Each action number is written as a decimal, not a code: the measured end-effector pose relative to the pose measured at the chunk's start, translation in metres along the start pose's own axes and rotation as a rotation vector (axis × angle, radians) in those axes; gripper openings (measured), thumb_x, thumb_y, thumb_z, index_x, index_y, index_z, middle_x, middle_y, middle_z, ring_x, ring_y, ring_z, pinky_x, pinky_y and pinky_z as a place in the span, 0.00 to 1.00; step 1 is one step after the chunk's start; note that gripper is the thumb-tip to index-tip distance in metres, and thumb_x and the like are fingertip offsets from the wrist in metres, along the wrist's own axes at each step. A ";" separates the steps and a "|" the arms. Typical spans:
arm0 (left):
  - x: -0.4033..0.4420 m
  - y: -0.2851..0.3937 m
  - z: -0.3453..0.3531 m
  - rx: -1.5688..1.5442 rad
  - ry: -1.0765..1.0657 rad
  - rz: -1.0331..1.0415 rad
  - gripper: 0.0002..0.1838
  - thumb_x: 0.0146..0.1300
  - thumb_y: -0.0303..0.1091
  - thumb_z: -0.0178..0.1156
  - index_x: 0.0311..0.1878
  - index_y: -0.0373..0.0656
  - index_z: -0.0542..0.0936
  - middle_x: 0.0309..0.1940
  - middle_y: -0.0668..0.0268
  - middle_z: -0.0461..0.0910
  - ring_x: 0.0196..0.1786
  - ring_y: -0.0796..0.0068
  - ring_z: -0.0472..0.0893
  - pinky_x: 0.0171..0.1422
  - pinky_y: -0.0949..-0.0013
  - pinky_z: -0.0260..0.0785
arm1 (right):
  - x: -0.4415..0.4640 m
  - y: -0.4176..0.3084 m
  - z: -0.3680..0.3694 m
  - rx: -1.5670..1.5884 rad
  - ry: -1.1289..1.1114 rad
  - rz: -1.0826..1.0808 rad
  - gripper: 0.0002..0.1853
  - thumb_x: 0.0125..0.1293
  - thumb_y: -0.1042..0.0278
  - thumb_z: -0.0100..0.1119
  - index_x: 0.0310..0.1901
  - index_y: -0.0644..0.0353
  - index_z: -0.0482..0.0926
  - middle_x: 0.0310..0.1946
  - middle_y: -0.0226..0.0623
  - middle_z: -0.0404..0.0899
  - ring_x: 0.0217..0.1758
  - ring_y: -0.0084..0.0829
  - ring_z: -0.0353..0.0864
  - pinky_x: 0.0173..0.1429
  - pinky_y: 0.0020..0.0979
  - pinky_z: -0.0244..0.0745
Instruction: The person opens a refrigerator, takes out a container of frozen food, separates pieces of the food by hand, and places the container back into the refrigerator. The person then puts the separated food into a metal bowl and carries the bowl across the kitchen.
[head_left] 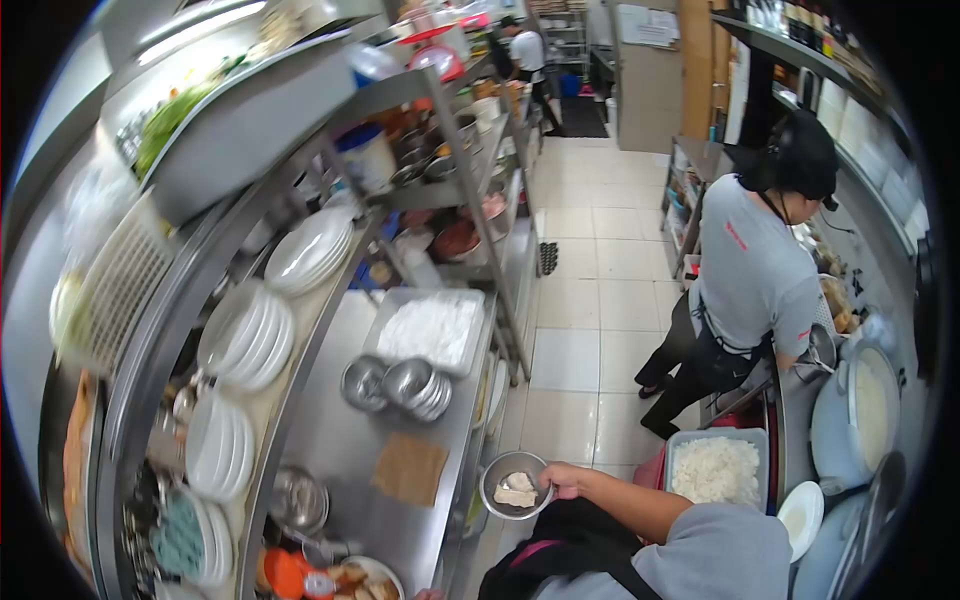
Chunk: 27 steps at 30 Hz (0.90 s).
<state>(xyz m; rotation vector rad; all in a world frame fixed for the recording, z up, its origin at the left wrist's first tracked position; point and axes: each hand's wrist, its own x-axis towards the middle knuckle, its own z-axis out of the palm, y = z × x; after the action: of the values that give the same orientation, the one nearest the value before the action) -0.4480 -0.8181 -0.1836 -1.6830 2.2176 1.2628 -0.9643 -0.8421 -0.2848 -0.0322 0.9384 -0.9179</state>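
My right hand (564, 480) grips the rim of a small metal bowl (492, 504), fingers closed on its right side. Inside the bowl lie a few pale, whitish chunks of food (516, 489). The bowl is held over the aisle floor, just beyond the edge of the steel counter (350, 450). Only a sliver of my left hand (430, 594) shows at the bottom edge, near the counter; its fingers are cut off from view. On the counter nearest the bowl lies a brown cloth or paper square (411, 468).
Stacked metal bowls (412, 385) stand beside a tub of white powder (430, 330). White plates (246, 335) line the left shelf. A rice tub (715, 470) is at my right. A co-worker (750, 260) stands at the right counter; another person (526, 52) is far back.
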 end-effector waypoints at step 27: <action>0.674 0.737 -0.003 -0.557 -0.071 0.447 0.13 0.75 0.33 0.56 0.57 0.45 0.83 0.33 0.66 0.83 0.34 0.77 0.80 0.42 0.71 0.75 | -0.027 -0.766 -0.367 0.680 0.225 -0.820 0.46 0.40 0.78 0.48 0.71 0.67 0.63 0.67 0.56 0.70 0.71 0.56 0.71 0.75 0.60 0.68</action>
<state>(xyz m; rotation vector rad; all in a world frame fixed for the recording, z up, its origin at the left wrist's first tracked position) -1.3244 -1.2939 -0.1223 -1.2552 2.4316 2.1735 -1.7369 -1.1826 -0.1903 0.2920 0.7697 -2.0015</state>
